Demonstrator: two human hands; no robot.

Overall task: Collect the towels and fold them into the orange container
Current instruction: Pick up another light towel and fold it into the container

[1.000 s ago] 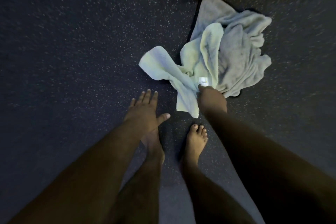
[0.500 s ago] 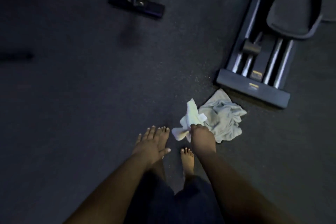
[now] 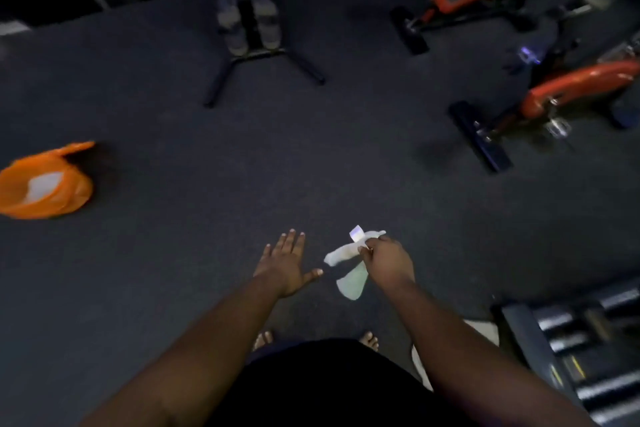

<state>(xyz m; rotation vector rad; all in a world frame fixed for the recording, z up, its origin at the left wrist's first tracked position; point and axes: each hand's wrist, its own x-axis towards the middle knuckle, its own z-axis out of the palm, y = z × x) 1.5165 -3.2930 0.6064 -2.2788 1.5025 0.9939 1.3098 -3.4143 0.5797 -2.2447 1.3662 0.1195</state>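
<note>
My right hand (image 3: pixel 388 262) grips a small pale green towel (image 3: pixel 349 270), which hangs above the dark floor with its white label sticking up. My left hand (image 3: pixel 285 262) is held flat beside it, fingers spread, holding nothing. The orange container (image 3: pixel 74 189) sits on the floor at the far left with something white inside it. A bit of a grey towel (image 3: pixel 420 364) shows on the floor by my right arm, mostly hidden.
Two orange exercise bikes (image 3: pixel 575 87) stand at the right and back right. A metal stand (image 3: pixel 249 45) with splayed legs is at the back centre. A dark machine frame with rails (image 3: pixel 581 350) lies at the lower right. My bare feet (image 3: pixel 263 338) are on the floor.
I have risen from the towel pile with the pale green towel lifted in my right hand. The view has swung up and left, bringing the orange container into sight.
</note>
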